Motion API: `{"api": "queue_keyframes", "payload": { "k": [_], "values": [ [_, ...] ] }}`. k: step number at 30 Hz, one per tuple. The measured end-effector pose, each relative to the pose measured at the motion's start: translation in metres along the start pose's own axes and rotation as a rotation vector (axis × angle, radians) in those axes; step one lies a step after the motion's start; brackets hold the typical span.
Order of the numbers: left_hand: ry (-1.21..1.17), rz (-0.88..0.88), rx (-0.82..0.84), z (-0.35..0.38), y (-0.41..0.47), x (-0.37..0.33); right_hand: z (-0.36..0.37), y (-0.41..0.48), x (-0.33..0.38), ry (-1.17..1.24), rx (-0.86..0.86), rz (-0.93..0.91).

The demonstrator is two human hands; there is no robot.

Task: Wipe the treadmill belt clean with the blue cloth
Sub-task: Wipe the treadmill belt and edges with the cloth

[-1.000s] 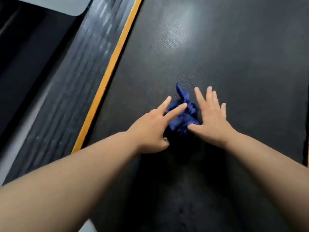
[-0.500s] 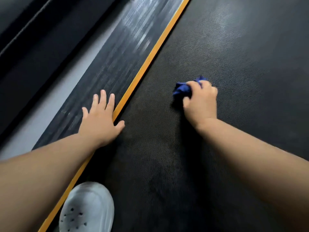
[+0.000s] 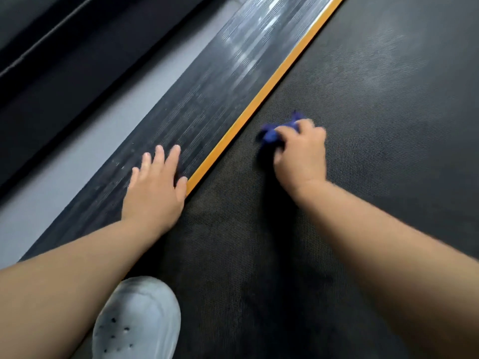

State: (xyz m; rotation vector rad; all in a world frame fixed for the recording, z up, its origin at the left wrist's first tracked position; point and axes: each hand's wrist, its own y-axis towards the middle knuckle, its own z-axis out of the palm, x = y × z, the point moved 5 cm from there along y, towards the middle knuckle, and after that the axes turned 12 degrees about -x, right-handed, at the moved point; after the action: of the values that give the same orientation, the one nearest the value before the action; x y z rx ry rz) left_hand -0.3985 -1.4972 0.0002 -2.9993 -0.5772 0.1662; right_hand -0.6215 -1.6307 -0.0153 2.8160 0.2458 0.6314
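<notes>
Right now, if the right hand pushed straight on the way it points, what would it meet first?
Probably the orange stripe edging the belt, then the side rail; only bare belt lies between.

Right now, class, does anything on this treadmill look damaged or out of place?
Nothing stands out. The right hand grips the bunched cloth on the belt; the left hand rests flat on the side rail beside the orange stripe.

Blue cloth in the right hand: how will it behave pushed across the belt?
Probably floppy: the cloth is crumpled into a wad under the right hand, loose tips sticking out. Likely light, since one hand gathers it all. The belt looks finely textured, so it may drag and bunch rather than glide.
</notes>
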Motion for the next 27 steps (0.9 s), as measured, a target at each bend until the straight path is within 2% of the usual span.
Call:
{"api": "queue_keyframes", "payload": {
  "k": [2,4,5,7,9,11,12,14,16,19,20,21,22,25,26,27],
  "values": [
    [0.015,-0.06,0.002,-0.003,-0.005,0.008,0.01,-0.05,0.054,0.154,0.114,-0.252],
    [0.023,-0.038,0.051,-0.002,-0.01,0.012,0.011,-0.109,0.1,0.269,0.289,-0.542],
    [0.007,-0.023,0.077,-0.002,-0.01,0.015,0.01,-0.115,0.106,0.284,0.324,-0.627],
    [-0.018,0.018,0.133,-0.003,-0.009,0.021,0.015,-0.083,0.09,0.251,0.247,-0.596],
    [-0.021,0.061,0.207,-0.003,-0.009,0.029,0.015,-0.03,0.058,0.143,0.072,-0.379],
    [-0.03,0.075,0.278,-0.002,-0.01,0.034,0.014,0.003,0.028,0.029,0.001,-0.151],
    [-0.027,0.079,0.3,-0.001,-0.009,0.034,0.014,0.006,0.027,-0.002,-0.008,-0.111],
    [-0.004,0.083,0.32,-0.003,-0.009,0.031,0.015,-0.011,0.043,0.043,-0.02,-0.169],
    [0.022,0.085,0.322,-0.005,-0.007,0.027,0.018,-0.044,0.07,0.189,0.038,-0.3],
    [0.014,0.079,0.351,-0.008,-0.004,0.026,0.014,-0.113,0.106,0.325,0.267,-0.651],
    [0.006,0.075,0.358,-0.009,-0.004,0.027,0.011,-0.126,0.109,0.319,0.342,-0.742],
    [0.002,0.072,0.36,-0.009,-0.005,0.029,0.009,-0.122,0.104,0.299,0.36,-0.757],
    [0.001,0.076,0.36,-0.009,-0.004,0.029,0.008,-0.104,0.094,0.255,0.318,-0.675],
    [0.019,0.096,0.363,-0.007,-0.004,0.03,0.007,-0.028,0.047,0.055,0.121,-0.179],
    [0.022,0.097,0.36,-0.007,-0.003,0.031,0.008,-0.017,0.04,0.015,0.124,-0.063],
    [0.016,0.101,0.354,-0.006,-0.003,0.032,0.009,-0.019,0.044,-0.003,0.121,-0.028]
  ]
}}
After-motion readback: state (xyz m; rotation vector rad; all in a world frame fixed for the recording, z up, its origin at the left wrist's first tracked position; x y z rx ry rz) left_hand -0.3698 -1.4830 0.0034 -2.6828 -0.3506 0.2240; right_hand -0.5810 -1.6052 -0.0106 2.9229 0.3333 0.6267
